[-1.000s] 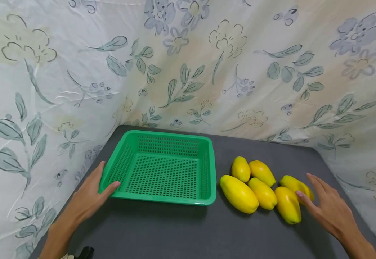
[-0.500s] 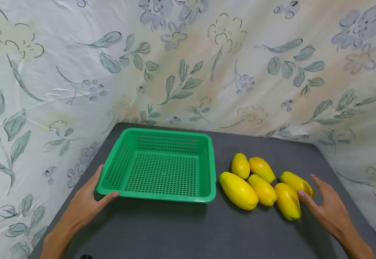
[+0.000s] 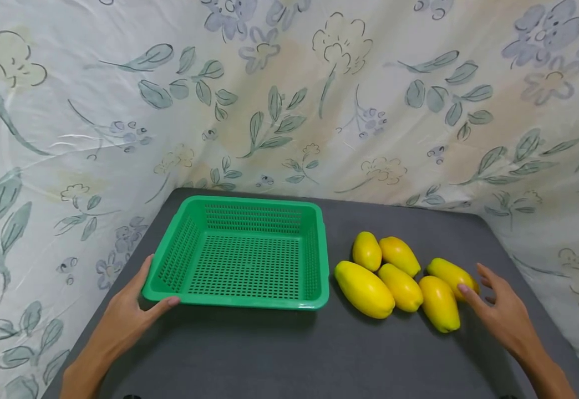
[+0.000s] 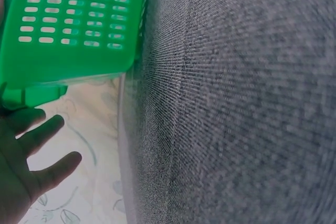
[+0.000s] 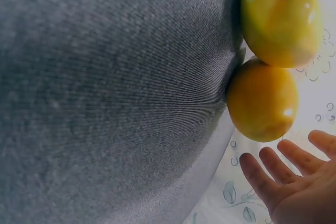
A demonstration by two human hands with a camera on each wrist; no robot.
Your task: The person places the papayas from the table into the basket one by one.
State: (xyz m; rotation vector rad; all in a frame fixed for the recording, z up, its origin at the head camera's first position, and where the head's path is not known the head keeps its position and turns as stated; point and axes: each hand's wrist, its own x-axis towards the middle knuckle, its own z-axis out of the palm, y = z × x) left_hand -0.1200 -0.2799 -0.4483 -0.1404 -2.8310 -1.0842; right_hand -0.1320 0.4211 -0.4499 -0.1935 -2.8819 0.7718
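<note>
A green slotted plastic basket (image 3: 249, 271) stands on the dark grey table. My left hand (image 3: 125, 313) is at its near left corner, thumb at the front rim and fingers along the outer left side. In the left wrist view its fingers (image 4: 55, 174) are spread and straight beside the basket wall (image 4: 79, 19). To the right lie several yellow mangoes (image 3: 364, 289) in a loose cluster. My right hand (image 3: 506, 316) is beside the rightmost mango (image 3: 451, 276), thumb overlapping it in the head view. In the right wrist view the fingers (image 5: 257, 174) are extended just short of a mango (image 5: 262, 100).
A floral cloth (image 3: 279, 111) hangs behind the table and along both sides. The table's grey surface (image 3: 289, 360) stretches in front of the basket and the fruit. A narrow strip of table separates the basket from the nearest mango.
My left hand has slid slightly around the basket's corner, its thumb now lower at the front rim. My right hand has moved a little nearer the rightmost mango. The head view has shifted slightly.
</note>
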